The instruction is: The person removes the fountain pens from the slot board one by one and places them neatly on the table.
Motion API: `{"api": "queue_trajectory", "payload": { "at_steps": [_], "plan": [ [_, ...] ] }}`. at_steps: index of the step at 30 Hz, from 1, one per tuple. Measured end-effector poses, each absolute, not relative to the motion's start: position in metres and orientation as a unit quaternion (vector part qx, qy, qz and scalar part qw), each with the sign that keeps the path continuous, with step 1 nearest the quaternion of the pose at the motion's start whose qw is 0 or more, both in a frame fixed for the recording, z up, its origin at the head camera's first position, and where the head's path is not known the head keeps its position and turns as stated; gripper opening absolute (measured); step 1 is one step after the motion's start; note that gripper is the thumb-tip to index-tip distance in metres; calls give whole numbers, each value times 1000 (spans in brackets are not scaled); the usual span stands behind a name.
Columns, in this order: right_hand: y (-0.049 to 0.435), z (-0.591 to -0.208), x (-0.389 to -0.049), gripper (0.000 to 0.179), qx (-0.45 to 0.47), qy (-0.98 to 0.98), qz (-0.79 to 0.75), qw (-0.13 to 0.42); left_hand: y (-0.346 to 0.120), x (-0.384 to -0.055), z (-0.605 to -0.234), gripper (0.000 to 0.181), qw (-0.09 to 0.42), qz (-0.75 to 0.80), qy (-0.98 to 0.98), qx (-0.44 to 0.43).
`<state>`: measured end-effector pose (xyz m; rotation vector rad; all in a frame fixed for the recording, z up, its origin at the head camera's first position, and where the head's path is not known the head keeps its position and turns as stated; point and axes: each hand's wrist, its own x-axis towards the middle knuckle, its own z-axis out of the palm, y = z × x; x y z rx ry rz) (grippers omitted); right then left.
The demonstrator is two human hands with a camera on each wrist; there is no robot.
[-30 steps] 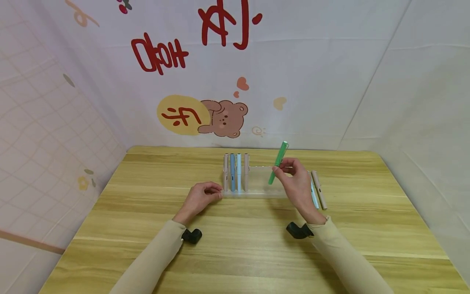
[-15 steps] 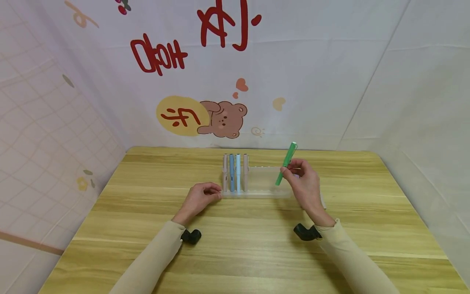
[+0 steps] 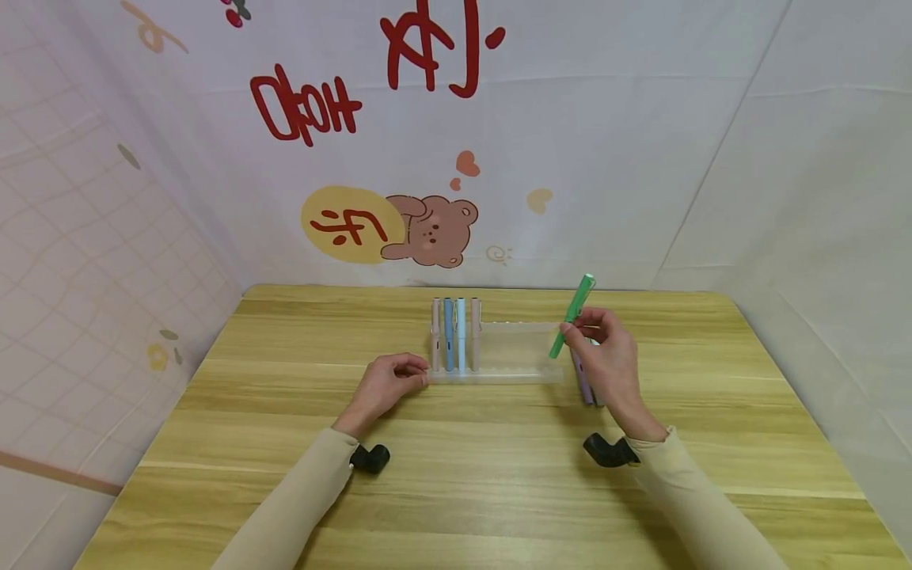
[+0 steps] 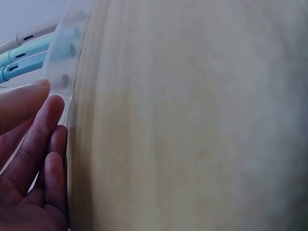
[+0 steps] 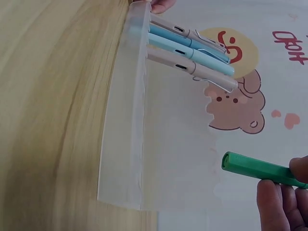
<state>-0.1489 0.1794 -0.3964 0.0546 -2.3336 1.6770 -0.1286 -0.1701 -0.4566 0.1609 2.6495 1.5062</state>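
Note:
My right hand (image 3: 606, 360) pinches a green pen (image 3: 583, 297) between thumb and fingers. The pen is tilted, cap end up, above the right end of a clear frosted pen stand (image 3: 520, 348); in the right wrist view the green pen (image 5: 255, 168) is apart from the stand. Upright at the stand's left part are a taupe pen (image 3: 436, 332), a blue pen (image 3: 449, 336), a light blue pen (image 3: 461, 336) and a pinkish-taupe pen (image 3: 476, 336). With thumb and fingertips, my left hand (image 3: 385, 389) holds the stand's left end (image 4: 60, 84).
Beside the stand's right end a purple pen (image 3: 583, 384) lies on the wooden table (image 3: 456, 475), with a darker pen next to it; my right hand partly hides them. A white cloth (image 3: 606, 158) with printed bear and red characters hangs behind the table.
My right hand has moved to the right with the green pen, from over the stand to its right end. Different loose pens show beside it. My left hand stays at the stand.

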Motion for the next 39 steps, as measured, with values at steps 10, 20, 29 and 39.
{"api": "queue_trajectory", "payload": {
  "at_steps": [10,20,29,39],
  "plan": [
    [193,-395,-147,32,8,-798,585,142,-170,-128,-459,15,45,497,865,48],
    [205,-396,-144,35,-1,-800,583,140,-171,-129,-459,16,45,497,865,47],
    [216,-397,-144,34,-17,-799,584,144,-170,-129,-459,16,47,500,864,44],
    [229,-401,-144,35,-21,-800,581,147,-170,-129,-459,16,46,498,865,44]
  ]
}}
